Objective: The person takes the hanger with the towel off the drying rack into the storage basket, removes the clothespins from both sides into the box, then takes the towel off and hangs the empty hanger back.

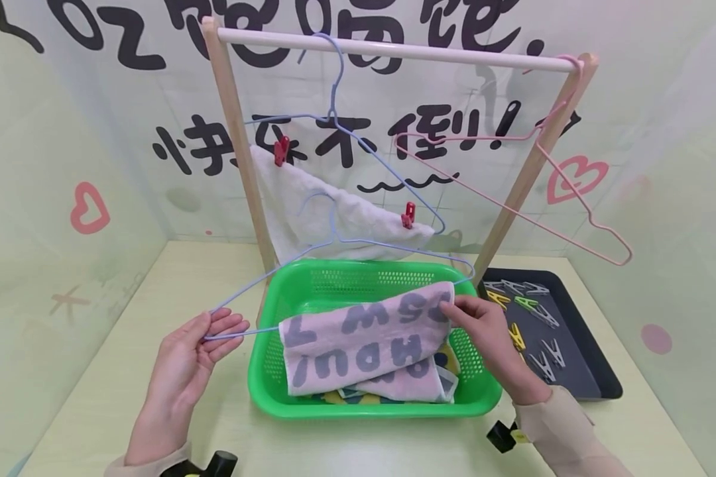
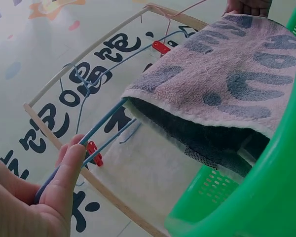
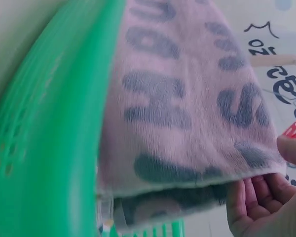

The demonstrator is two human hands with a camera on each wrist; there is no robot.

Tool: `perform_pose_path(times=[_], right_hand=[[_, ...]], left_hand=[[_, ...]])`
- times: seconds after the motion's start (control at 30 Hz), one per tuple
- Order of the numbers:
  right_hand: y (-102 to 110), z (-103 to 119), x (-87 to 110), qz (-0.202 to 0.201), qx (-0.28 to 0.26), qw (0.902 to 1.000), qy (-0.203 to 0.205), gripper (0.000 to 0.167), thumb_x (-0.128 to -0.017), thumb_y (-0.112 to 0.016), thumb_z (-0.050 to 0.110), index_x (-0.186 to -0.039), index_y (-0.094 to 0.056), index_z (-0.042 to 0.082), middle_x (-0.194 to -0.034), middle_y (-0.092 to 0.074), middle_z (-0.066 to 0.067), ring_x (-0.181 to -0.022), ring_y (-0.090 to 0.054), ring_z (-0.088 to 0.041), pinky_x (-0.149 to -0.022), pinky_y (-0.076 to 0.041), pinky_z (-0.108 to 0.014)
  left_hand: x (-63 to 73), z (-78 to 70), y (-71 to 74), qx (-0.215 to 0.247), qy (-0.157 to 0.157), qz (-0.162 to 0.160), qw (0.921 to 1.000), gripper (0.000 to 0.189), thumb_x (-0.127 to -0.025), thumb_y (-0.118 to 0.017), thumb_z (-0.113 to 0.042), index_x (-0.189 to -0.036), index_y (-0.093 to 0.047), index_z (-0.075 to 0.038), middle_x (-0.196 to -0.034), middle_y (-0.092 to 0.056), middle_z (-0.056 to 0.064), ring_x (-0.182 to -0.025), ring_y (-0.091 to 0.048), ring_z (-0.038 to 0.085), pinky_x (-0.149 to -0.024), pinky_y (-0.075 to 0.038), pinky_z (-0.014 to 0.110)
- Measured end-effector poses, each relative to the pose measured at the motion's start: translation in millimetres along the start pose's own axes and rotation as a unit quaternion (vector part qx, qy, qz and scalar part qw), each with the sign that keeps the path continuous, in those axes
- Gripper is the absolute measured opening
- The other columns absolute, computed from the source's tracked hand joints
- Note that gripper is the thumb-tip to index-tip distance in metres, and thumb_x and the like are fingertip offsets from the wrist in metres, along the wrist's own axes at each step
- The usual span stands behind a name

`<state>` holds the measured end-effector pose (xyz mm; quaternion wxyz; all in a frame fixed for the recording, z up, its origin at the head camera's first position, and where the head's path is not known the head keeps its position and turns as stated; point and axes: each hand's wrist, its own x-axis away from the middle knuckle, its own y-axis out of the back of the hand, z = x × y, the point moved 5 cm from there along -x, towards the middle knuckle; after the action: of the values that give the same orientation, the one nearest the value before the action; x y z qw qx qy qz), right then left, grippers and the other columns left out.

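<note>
Draped on the lower blue hanger (image 1: 334, 238) over the green basket (image 1: 370, 409), the pink towel (image 1: 364, 344) runs lengthwise between the left hand (image 1: 193, 352), pinching the hanger's end, and the nearer right hand (image 1: 492, 336), pinching its corner.

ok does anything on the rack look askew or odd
Yes: the white cloth on the rack looks askew in the head view, its top edge sloping down to the right. Its blue hanger may be tilted or turned. The pink hanger slopes too.
</note>
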<state>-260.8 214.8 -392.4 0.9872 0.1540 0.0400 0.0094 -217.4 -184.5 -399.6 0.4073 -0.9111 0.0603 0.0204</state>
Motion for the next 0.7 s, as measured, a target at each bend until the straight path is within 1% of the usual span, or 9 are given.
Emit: perform_pose_path(times=[0.07,0.13,0.2,0.27,0.37,0.43,0.53,0.63,0.7], right_hand=[[-4,2,-1.9,0.004,-0.017,0.9997,-0.016,0.03,-0.091,-0.064,0.016,-0.102,-0.065,-0.011,-0.077,-0.065,0.004,-0.072,-0.056,-0.009,-0.065,-0.05,-0.022],[-6,2,-2.2,0.009,-0.018,0.9996,-0.019,0.028,-0.09,-0.064,0.015,-0.1,-0.066,-0.011,-0.075,-0.065,0.004,-0.07,-0.056,-0.009,-0.063,-0.049,-0.022],[-8,0,-1.2,0.014,0.001,0.9999,-0.008,0.024,-0.089,-0.066,0.014,-0.095,-0.068,-0.009,-0.073,-0.066,0.002,-0.067,-0.055,-0.009,-0.06,-0.047,-0.021],[-9,-3,1.0,0.024,0.029,0.9992,0.014,0.02,-0.087,-0.068,0.014,-0.088,-0.069,-0.006,-0.071,-0.066,-0.001,-0.063,-0.053,-0.01,-0.055,-0.043,-0.02],[-10,-10,6.2,0.046,0.065,0.9959,0.042,0.015,-0.085,-0.07,0.012,-0.082,-0.07,-0.003,-0.07,-0.066,-0.005,-0.06,-0.052,-0.009,-0.052,-0.042,-0.019],[-11,-14,10.4,0.066,0.077,0.9936,0.051,0.013,-0.085,-0.07,0.011,-0.081,-0.07,-0.001,-0.07,-0.066,-0.005,-0.059,-0.051,-0.007,-0.051,-0.042,-0.019],[-11,-21,16.4,0.088,0.088,0.9911,0.048,0.011,-0.084,-0.07,0.01,-0.08,-0.07,0.0,-0.068,-0.063,-0.002,-0.058,-0.049,-0.005,-0.05,-0.041,-0.018],[-11,-25,20.0,0.101,0.092,0.9897,0.041,0.011,-0.084,-0.07,0.01,-0.083,-0.07,-0.001,-0.068,-0.063,-0.002,-0.057,-0.047,-0.005,-0.049,-0.039,-0.018],[-9,-25,20.0,0.102,0.088,0.9903,0.033,0.013,-0.084,-0.07,0.01,-0.087,-0.07,-0.003,-0.072,-0.065,-0.005,-0.059,-0.05,-0.006,-0.05,-0.041,-0.018]], left_hand=[[-0.6,1.0,-0.2,-0.001,0.002,-0.002,1.0,0.034,-0.102,-0.035,-0.008,-0.1,-0.065,0.007,-0.093,-0.07,0.02,-0.09,-0.068,0.029,-0.079,-0.055,0.034],[-0.8,1.6,0.5,0.001,0.005,-0.01,0.9999,0.033,-0.102,-0.036,-0.008,-0.1,-0.065,0.006,-0.093,-0.07,0.02,-0.09,-0.068,0.029,-0.079,-0.055,0.034],[-0.5,1.5,2.2,0.007,0.006,-0.024,0.9997,0.032,-0.102,-0.037,-0.008,-0.099,-0.065,0.006,-0.093,-0.07,0.02,-0.089,-0.068,0.029,-0.078,-0.055,0.033],[0.0,0.5,4.1,0.012,0.006,-0.038,0.9992,0.031,-0.101,-0.038,-0.009,-0.098,-0.065,0.006,-0.092,-0.07,0.02,-0.089,-0.068,0.029,-0.077,-0.055,0.033],[0.3,-1.2,6.6,0.017,0.006,-0.051,0.9985,0.032,-0.101,-0.038,-0.009,-0.097,-0.065,0.007,-0.091,-0.07,0.02,-0.088,-0.068,0.029,-0.077,-0.055,0.033],[0.5,-2.2,7.8,0.016,0.006,-0.054,0.9984,0.032,-0.102,-0.038,-0.009,-0.097,-0.066,0.006,-0.091,-0.07,0.02,-0.088,-0.068,0.029,-0.077,-0.055,0.033],[1.3,-3.4,9.7,0.014,0.004,-0.054,0.9984,0.032,-0.102,-0.038,-0.009,-0.097,-0.066,0.007,-0.091,-0.07,0.02,-0.088,-0.068,0.029,-0.077,-0.055,0.034],[2.2,-4.3,10.7,0.015,0.0,-0.048,0.9987,0.032,-0.102,-0.038,-0.008,-0.098,-0.066,0.007,-0.091,-0.07,0.02,-0.088,-0.068,0.03,-0.077,-0.055,0.034],[2.6,-4.7,10.8,0.013,-0.001,-0.041,0.9991,0.032,-0.102,-0.037,-0.008,-0.098,-0.065,0.007,-0.091,-0.07,0.02,-0.089,-0.068,0.03,-0.077,-0.055,0.035]])
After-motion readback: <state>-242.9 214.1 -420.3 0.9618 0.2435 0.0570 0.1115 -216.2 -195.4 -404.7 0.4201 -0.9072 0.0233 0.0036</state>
